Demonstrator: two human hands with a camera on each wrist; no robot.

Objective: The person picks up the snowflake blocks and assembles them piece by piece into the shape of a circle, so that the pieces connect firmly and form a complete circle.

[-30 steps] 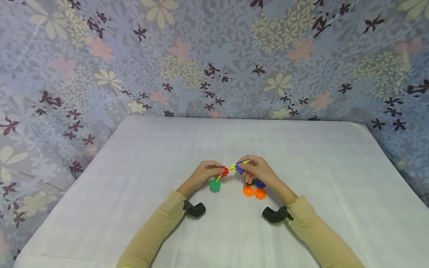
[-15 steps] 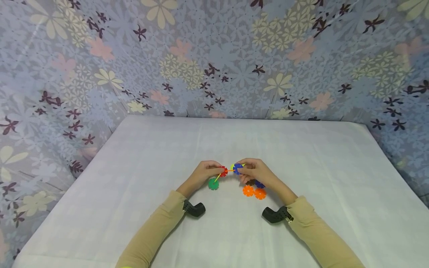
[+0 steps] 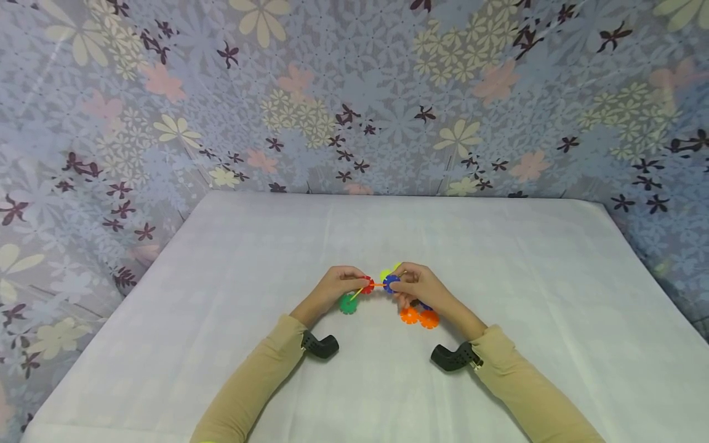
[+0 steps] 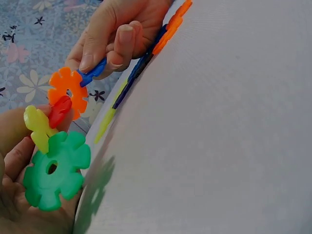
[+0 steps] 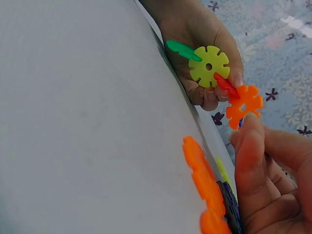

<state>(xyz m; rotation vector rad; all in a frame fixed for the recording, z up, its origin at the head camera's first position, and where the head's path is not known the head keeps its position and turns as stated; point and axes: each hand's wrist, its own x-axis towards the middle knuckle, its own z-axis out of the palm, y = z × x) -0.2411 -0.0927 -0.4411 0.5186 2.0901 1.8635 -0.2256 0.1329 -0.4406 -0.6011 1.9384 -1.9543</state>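
My left hand (image 3: 340,287) pinches a red notched plastic disc (image 3: 368,283) between thumb and fingers. In the left wrist view, a yellow disc (image 4: 38,124) joins the red one to a green disc (image 4: 68,165), all set at angles to each other. On the red disc's other side an orange disc (image 4: 57,80) slots in. My right hand (image 3: 423,288) pinches a blue disc (image 3: 391,283), whose edge meets the orange disc. Most of this blue disc is covered by fingers in the right wrist view. Both hands hold the chain above the white tabletop.
Loose discs lie under and beside the right hand: two orange discs (image 3: 419,317), yellow discs (image 3: 386,275) behind, and dark blue discs (image 5: 229,200) partly hidden. A white cloth (image 3: 266,369) covers the table, with a flowered curtain (image 3: 354,92) behind it.
The right hand has moved a little left and down with the blue disc. The green end of the chain has swung left, and the orange disc now lies nearly level between the hands.
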